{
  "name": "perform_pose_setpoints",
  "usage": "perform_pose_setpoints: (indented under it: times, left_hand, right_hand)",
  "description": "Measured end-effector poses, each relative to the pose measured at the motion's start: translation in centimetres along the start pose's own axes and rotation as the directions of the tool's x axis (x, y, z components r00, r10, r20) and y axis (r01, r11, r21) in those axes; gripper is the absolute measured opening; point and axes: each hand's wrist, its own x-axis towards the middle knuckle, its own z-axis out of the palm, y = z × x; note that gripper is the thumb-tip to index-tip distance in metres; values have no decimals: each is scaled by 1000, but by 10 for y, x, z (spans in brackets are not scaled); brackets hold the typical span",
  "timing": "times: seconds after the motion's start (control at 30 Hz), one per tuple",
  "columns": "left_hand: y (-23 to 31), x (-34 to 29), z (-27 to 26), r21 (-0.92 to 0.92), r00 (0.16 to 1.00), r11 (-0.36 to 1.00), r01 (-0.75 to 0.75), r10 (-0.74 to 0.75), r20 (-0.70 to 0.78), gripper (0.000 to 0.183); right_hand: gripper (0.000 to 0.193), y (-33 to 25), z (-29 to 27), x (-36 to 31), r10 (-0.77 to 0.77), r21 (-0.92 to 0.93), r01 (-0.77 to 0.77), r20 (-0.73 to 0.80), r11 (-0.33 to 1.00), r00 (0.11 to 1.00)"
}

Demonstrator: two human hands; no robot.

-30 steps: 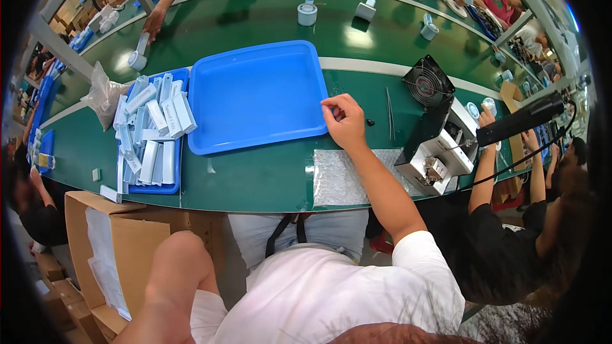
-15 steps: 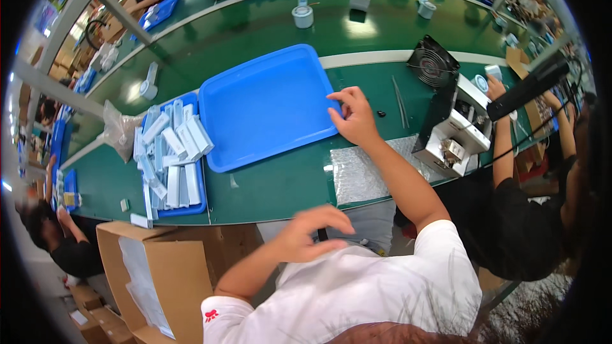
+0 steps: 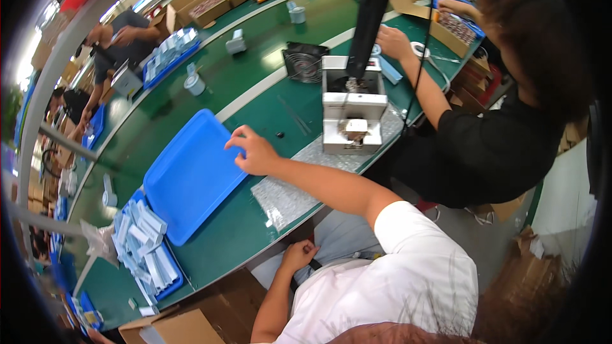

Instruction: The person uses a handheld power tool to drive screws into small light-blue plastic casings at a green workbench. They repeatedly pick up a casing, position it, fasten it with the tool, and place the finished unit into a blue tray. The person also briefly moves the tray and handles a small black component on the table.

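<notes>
My right hand (image 3: pixel 255 153) is over the right edge of a blue plastic tray (image 3: pixel 191 178). Its fingers are bent with a gap between them and the thumb, and nothing shows in the grip. The tray's inside holds nothing. In front of my waist, by my lap, my left hand (image 3: pixel 298 256) is loosely closed, and I see nothing in it. Left of the large tray, a smaller blue tray (image 3: pixel 176 285) is heaped with pale blue, elongated plastic parts (image 3: pixel 143 236).
Bubble wrap (image 3: pixel 287 200) lies right of my forearm, near a white and black bench machine (image 3: pixel 354 111) and a black fan (image 3: pixel 305 62). A co-worker (image 3: pixel 503 121) sits at the right. Pale blue devices stand along the green belt (image 3: pixel 210 57). A cardboard box (image 3: pixel 191 328) stands below the table edge.
The view has swung to the right, so the table appears tilted. My left hand has dropped from above my lap to my waist and closed. My right hand remains at the tray's edge.
</notes>
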Motion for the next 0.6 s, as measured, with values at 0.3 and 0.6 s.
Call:
perform_pose_setpoints:
  times: [0.3, 0.6]
  left_hand:
    - [-21, 7, 13, -108, 991, 986, -127, 131, 33, 12]
    - [-23, 36, 5, -143, 983, 988, 55, -28, 181, 20]
  right_hand:
    - [25, 5, 0, 3, 69, 41, -69, 1, 997, 998]
    - [23, 8, 5, 3, 77, 82, -77, 8, 994, 997]
